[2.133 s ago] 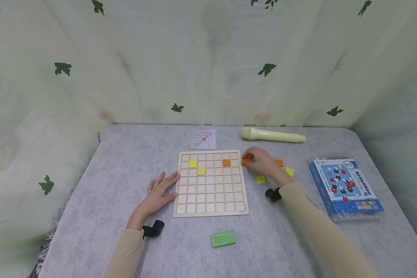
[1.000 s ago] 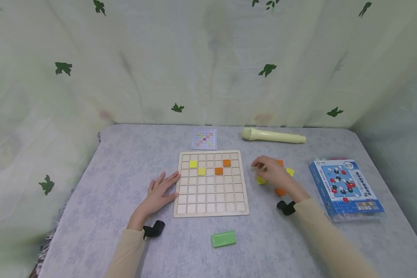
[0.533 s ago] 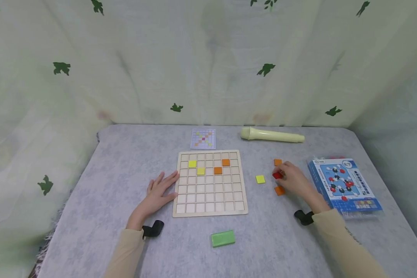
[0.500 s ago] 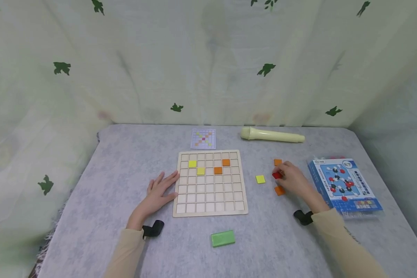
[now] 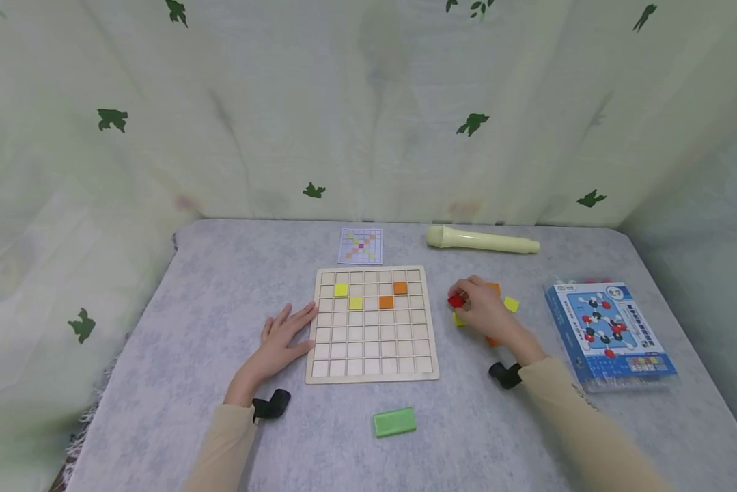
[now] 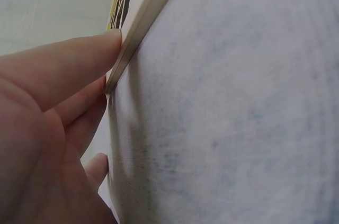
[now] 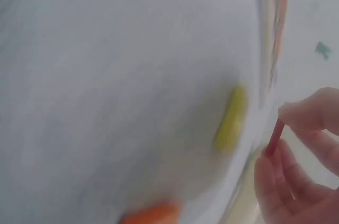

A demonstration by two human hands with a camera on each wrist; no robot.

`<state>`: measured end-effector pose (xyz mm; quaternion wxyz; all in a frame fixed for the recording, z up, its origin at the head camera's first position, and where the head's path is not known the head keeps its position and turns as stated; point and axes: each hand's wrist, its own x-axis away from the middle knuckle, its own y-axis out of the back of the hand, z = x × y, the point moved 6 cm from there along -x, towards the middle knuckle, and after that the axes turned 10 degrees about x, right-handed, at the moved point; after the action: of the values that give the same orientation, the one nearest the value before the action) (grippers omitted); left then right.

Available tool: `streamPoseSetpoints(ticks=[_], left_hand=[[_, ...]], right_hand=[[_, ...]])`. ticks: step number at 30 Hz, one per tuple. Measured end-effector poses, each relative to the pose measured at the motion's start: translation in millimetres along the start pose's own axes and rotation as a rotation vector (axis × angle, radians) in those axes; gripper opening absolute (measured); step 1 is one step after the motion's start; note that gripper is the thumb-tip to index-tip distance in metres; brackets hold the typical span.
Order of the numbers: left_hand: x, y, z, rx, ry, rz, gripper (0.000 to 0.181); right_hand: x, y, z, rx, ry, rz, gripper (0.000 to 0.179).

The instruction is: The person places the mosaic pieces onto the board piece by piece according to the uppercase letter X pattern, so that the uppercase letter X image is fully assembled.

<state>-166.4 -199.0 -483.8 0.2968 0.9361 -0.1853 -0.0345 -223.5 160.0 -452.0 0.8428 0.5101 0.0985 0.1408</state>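
Note:
My right hand [image 5: 481,307] pinches a red square tile [image 5: 456,301] between thumb and fingers, just right of the wooden grid board [image 5: 372,379]. The right wrist view shows the red tile [image 7: 275,136] edge-on in that pinch, raised over the table. With fingers spread and fairly straight, my left hand [image 5: 280,342] touches the board's left edge; its fingertips meet the board's side [image 6: 139,28] in the left wrist view. In the grid's upper rows sit two yellow tiles [image 5: 356,303] and two orange tiles [image 5: 386,302].
Around my right hand lie loose yellow tiles [image 5: 511,305] and orange tiles [image 5: 494,288], partly covered. A pattern card [image 5: 360,247] lies behind the board, a pale microphone-shaped stick [image 5: 485,240] at back right, a blue box [image 5: 610,335] at right, and a green block [image 5: 395,422] in front.
An orange tile went into the grid's second row. My right hand then reached the loose tiles, picked up the red one and moved left toward the board. My left hand stayed put.

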Motion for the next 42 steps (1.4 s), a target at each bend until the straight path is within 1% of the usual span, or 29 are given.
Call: streamPoseSetpoints(ticks=[5, 8, 12, 15, 19, 26, 27, 29, 31, 33, 35, 37, 40, 42], left_hand=[[-0.6, -0.3, 1.1, -0.008, 0.01, 0.002, 0.063], [-0.9, -0.5, 1.2, -0.004, 0.012, -0.001, 0.063], [-0.9, -0.6, -0.2, 0.002, 0.01, 0.0, 0.063], [-0.5, 0.4, -0.5, -0.002, 0.006, -0.005, 0.063], [0.2, 2.1, 0.9, -0.013, 0.012, -0.015, 0.063], [-0.3, 1.5, 0.3, -0.005, -0.01, -0.012, 0.062], [-0.5, 1.3, 0.5, -0.006, -0.009, -0.013, 0.062], [-0.9, 0.9, 0.5, -0.004, -0.011, -0.014, 0.062], [-1.6, 0.3, 0.4, -0.003, -0.007, -0.011, 0.062], [-2.1, -0.4, 0.1, 0.0, -0.004, -0.005, 0.062], [-2.3, -0.9, -0.1, 0.002, 0.001, -0.001, 0.062], [-2.1, -1.0, 0.1, 0.002, 0.006, 0.001, 0.062], [-1.6, -0.9, 1.9, -0.003, 0.012, 0.001, 0.062], [-1.3, -1.0, 2.9, -0.003, 0.013, 0.0, 0.062]], right_hand=[[-13.7, -18, 43, -0.029, 0.149, 0.033, 0.023], [-19.1, -34, 70, -0.041, 0.239, 0.079, 0.024], [-25.9, -51, 98, -0.021, 0.324, 0.137, 0.027], [-31.9, -59, 110, 0.01, 0.344, 0.174, 0.024], [-40.4, -65, 118, 0.056, 0.337, 0.206, 0.024], [-47.2, -66, 129, 0.102, 0.381, 0.233, 0.03], [-47.2, -65, 129, 0.104, 0.378, 0.236, 0.031], [-47.2, -64, 126, 0.095, 0.346, 0.232, 0.03], [-45.2, -61, 119, 0.059, 0.301, 0.216, 0.029], [-41.0, -54, 107, 0.006, 0.252, 0.193, 0.026], [-34.4, -44, 92, -0.054, 0.202, 0.168, 0.024], [-26.2, -32, 74, -0.097, 0.175, 0.138, 0.021], [-11.6, -16, 45, -0.133, 0.129, 0.103, 0.019], [-0.9, -7, 25, -0.136, 0.102, 0.078, 0.018]])
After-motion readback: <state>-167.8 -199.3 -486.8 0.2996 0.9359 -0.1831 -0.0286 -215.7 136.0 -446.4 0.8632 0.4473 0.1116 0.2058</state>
